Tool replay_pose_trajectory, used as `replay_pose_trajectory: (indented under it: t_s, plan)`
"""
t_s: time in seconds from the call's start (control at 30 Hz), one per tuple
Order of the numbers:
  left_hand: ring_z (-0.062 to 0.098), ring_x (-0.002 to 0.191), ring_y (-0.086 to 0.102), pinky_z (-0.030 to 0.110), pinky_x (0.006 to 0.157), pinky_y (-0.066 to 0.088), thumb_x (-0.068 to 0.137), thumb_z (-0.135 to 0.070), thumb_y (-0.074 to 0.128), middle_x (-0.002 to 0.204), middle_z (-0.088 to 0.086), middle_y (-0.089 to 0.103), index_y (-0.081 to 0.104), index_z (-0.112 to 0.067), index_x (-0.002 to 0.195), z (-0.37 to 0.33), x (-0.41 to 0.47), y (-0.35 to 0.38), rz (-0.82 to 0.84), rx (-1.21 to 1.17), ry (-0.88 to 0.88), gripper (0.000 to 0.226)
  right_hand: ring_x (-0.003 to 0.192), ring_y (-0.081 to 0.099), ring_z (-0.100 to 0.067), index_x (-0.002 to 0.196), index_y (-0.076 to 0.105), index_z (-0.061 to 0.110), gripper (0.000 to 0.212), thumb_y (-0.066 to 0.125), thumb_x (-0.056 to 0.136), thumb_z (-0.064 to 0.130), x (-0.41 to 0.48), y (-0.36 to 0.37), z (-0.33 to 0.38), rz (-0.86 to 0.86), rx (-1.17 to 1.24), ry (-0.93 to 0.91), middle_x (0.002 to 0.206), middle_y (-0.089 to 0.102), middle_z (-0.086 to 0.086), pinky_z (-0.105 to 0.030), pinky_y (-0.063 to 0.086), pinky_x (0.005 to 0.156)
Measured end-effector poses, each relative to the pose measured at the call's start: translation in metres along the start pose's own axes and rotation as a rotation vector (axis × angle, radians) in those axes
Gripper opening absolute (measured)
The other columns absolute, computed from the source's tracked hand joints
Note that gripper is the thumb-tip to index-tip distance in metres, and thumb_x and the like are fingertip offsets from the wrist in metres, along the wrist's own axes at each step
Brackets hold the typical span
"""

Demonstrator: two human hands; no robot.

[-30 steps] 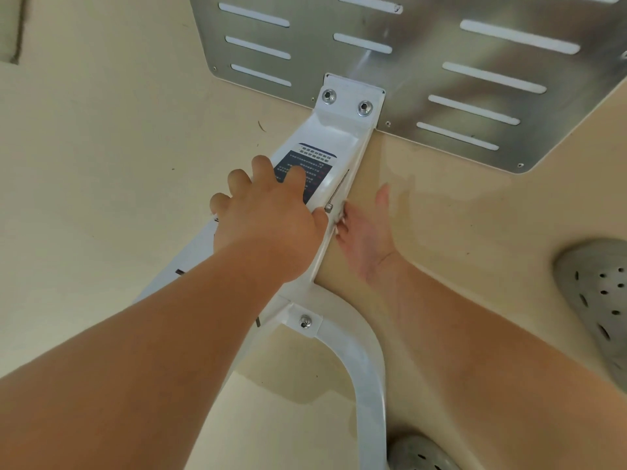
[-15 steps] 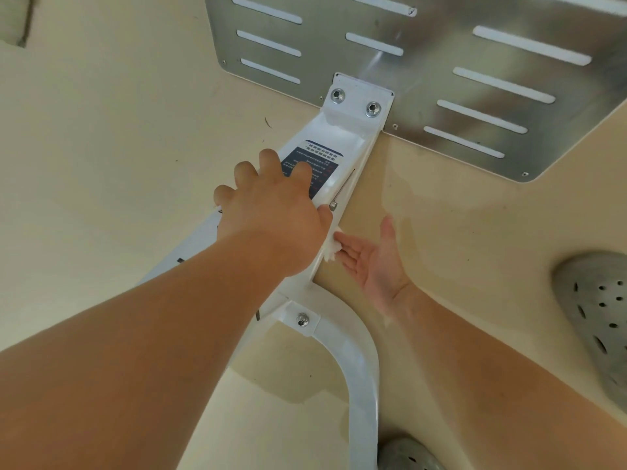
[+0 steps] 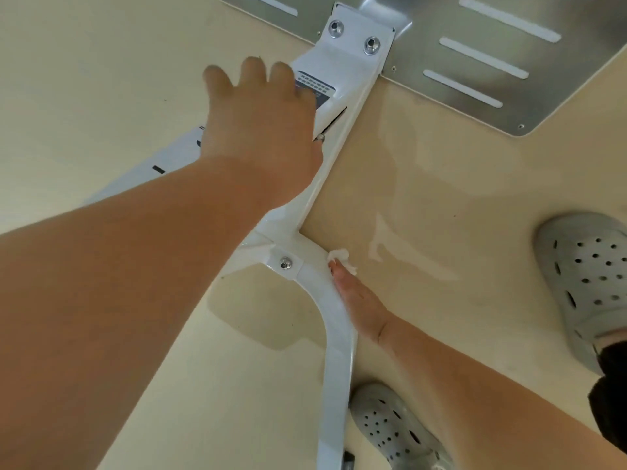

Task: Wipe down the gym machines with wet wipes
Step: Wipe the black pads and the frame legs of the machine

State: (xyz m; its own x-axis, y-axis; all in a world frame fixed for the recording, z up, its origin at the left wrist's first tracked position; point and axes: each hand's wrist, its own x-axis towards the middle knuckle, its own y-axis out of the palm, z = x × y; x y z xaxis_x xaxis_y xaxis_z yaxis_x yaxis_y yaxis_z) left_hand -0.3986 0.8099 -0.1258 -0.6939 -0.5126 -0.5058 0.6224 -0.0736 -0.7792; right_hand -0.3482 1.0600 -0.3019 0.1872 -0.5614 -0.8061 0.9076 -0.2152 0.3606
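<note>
My left grip (image 3: pixel 261 130) lies open, fingers spread flat on top of the frame (image 3: pixel 336 334), probably to steady me as I lean in. Just right of the frame's bolt (image 3: pixel 286 263), my right grip (image 3: pixel 359 300) lies flat along the frame's side. Its straight fingers press the wipe (image 3: pixel 341 257) against that edge to clean it.

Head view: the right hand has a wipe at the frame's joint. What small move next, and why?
Probably slide the wipe down the white frame's curved edge. The right hand presses it against that edge beside the bolt, with the curve running on below, while the left hand rests on the frame higher up.
</note>
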Motion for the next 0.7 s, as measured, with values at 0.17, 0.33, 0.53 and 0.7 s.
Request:
replay_pose_trajectory:
  t_s: [0.17,0.33,0.53,0.7]
  plan:
    - [0.024,0.076,0.032,0.035,0.068,0.029,0.079,-0.004,0.038,0.078,0.003,0.037,0.062,-0.017,0.085,-0.058,-0.063,0.004,0.005,0.188,0.683,0.027,0.149,0.014,0.012,0.161,0.024,0.026,0.083,0.024,0.094,0.075,-0.011,0.007,-0.011,-0.005,-0.2,-0.273,0.165,0.024,0.018,-0.021,0.011,0.125]
    - [0.035,0.127,0.05,0.049,0.105,0.041,0.097,-0.018,0.048,0.141,0.017,0.047,0.046,-0.009,0.143,-0.086,-0.105,0.077,0.749,0.16,0.421,0.047,0.156,0.001,-0.002,0.164,0.01,0.025,0.089,0.023,0.093,0.076,0.001,0.008,-0.016,-0.053,-0.097,-0.057,0.172,0.004,0.011,-0.032,0.002,0.129]
    - [0.044,0.152,0.008,0.059,0.123,0.007,0.103,-0.025,0.035,0.163,0.029,-0.011,-0.011,-0.014,0.16,-0.081,-0.125,0.108,0.809,0.288,0.554,0.074,0.152,-0.007,0.009,0.163,-0.002,0.031,0.087,0.021,0.093,0.077,-0.029,0.028,-0.052,-0.1,-0.072,-0.137,0.17,-0.005,0.02,-0.026,-0.001,0.127]
    - [0.038,0.155,-0.006,0.059,0.122,-0.005,0.101,-0.031,0.039,0.165,0.022,-0.018,-0.018,-0.022,0.159,-0.099,-0.125,0.111,0.828,0.21,0.516,0.081,0.147,-0.007,0.014,0.163,-0.008,0.024,0.091,0.024,0.095,0.075,-0.047,0.045,-0.068,-0.147,0.092,-0.027,0.169,-0.01,0.018,-0.013,-0.002,0.119]
